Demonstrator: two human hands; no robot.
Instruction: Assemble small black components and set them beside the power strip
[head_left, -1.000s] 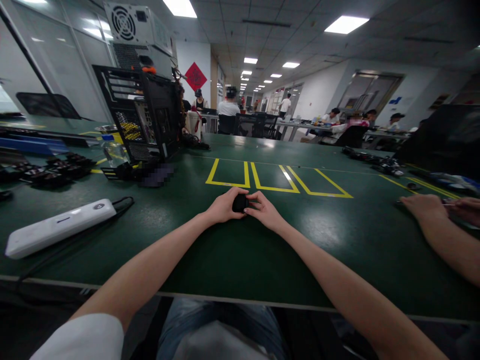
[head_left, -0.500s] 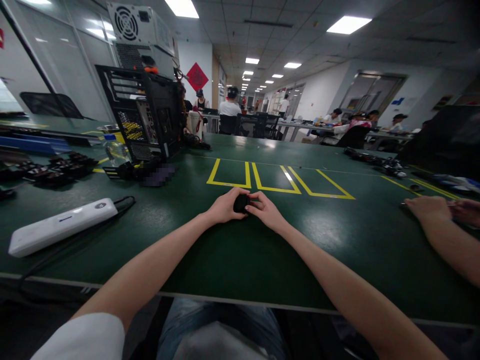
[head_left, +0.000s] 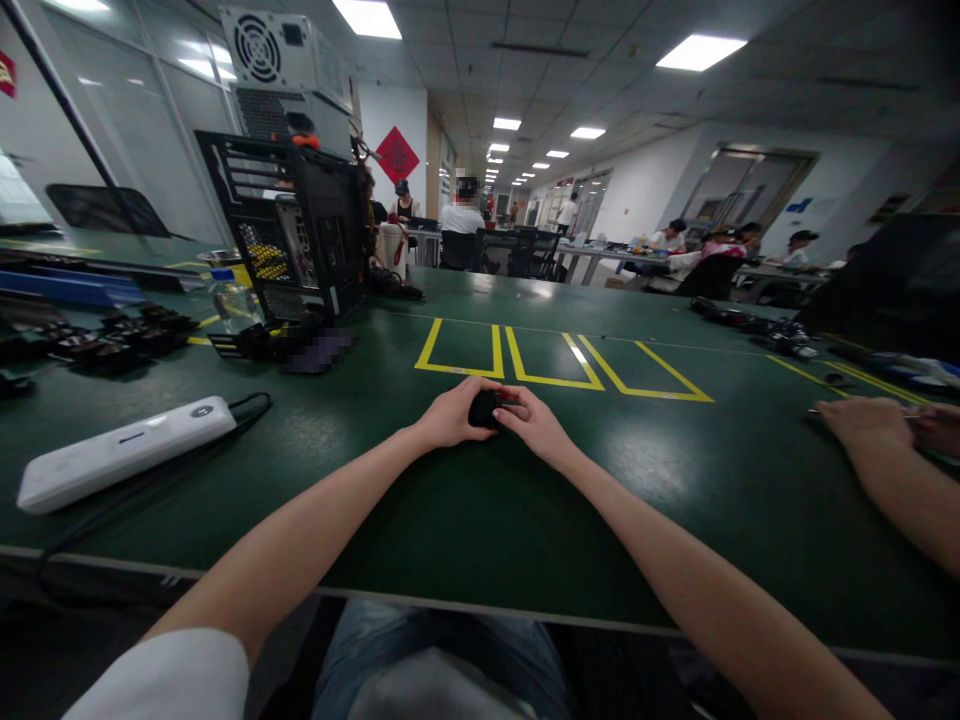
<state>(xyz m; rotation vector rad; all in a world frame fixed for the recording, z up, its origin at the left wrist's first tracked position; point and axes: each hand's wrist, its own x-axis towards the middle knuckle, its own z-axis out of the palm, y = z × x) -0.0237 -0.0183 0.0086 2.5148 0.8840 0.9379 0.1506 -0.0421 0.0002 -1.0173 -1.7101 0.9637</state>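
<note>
A small black block-like object (head_left: 482, 408) is held between my two hands, just above or on the green tabletop (head_left: 480, 530); its exact kind does not show. My left hand (head_left: 451, 412) wraps round its left side, with the thumb below and the fingers over the top. From the right, the fingertips and thumb of my right hand (head_left: 532, 420) pinch its edge. Beyond the hands lie three yellow tape outlines (head_left: 555, 380) on the table.
A white power strip (head_left: 127, 452) with a black cable lies left. Behind it stand an open black computer case (head_left: 322, 230), a water bottle (head_left: 234, 300) and dark parts (head_left: 135, 335). At the right edge another person's hand (head_left: 870, 425) holds a thin tool.
My hands keep the same grip on the black object, with barely any finger movement. The whole view has shifted very slightly.
</note>
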